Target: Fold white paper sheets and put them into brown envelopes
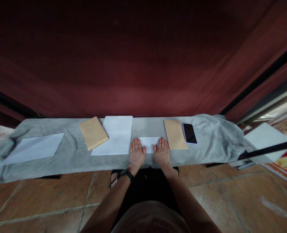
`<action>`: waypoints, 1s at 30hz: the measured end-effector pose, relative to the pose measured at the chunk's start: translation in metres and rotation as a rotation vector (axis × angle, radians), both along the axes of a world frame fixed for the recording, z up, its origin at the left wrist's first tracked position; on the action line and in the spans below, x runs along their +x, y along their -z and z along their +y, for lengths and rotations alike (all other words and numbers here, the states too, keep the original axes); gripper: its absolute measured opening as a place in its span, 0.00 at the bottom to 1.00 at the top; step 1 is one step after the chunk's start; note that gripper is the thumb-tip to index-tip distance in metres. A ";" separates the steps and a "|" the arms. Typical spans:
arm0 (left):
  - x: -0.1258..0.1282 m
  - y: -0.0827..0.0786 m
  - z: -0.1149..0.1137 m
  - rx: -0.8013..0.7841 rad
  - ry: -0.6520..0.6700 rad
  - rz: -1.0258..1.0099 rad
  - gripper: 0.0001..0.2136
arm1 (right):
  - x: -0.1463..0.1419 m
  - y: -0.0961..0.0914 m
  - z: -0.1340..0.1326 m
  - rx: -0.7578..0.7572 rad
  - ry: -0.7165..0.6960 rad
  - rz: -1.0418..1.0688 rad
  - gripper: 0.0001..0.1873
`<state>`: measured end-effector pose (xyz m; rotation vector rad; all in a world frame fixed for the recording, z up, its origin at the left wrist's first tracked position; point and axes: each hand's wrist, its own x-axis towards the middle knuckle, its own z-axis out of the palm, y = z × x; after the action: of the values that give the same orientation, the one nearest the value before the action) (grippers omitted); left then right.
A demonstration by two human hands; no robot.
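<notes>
My left hand (136, 152) and my right hand (162, 150) lie flat, fingers stretched out, on a small folded white paper (149, 142) on a grey cloth-covered table (72, 158). Each hand presses one end of the paper; neither holds anything. A black band sits on my left wrist. Just right of my right hand lies a tan envelope (175, 134), and beyond it a black phone (189, 133).
A stack of white sheets (116, 134) and a second tan envelope (93, 132) lie left of my hands. A white envelope (34, 148) rests at the far left. A dark red curtain hangs behind the table. The floor is tiled, with a black rod (269, 149) and papers at right.
</notes>
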<state>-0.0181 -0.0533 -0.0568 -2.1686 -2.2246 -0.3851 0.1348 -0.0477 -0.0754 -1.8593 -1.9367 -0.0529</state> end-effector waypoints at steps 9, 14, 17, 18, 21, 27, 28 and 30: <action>-0.005 0.003 -0.003 0.045 0.014 -0.015 0.28 | 0.000 0.000 0.000 0.019 0.000 0.014 0.34; -0.008 0.000 -0.004 0.021 0.035 -0.024 0.26 | 0.002 0.000 -0.001 0.024 0.006 0.009 0.32; -0.010 -0.002 -0.005 0.014 0.059 -0.030 0.25 | 0.002 -0.001 -0.002 0.028 0.011 0.010 0.31; -0.010 -0.002 -0.006 0.014 0.064 -0.034 0.25 | 0.002 -0.001 -0.002 0.031 0.013 0.012 0.31; -0.012 -0.002 -0.006 0.016 0.077 -0.047 0.27 | 0.003 -0.001 -0.002 0.046 0.019 0.015 0.29; -0.017 0.003 -0.004 0.066 0.112 -0.109 0.30 | 0.007 0.002 -0.002 0.092 -0.014 0.048 0.26; -0.018 0.004 -0.004 0.085 0.120 -0.130 0.30 | 0.009 0.002 -0.001 0.102 -0.022 0.059 0.25; -0.020 0.005 -0.005 0.120 0.135 -0.166 0.29 | 0.012 0.002 -0.001 0.120 -0.042 0.080 0.26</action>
<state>-0.0382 -0.0586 -0.0616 -2.3076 -2.0739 -0.7078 0.1469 -0.0492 -0.0770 -1.7173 -1.8754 -0.0781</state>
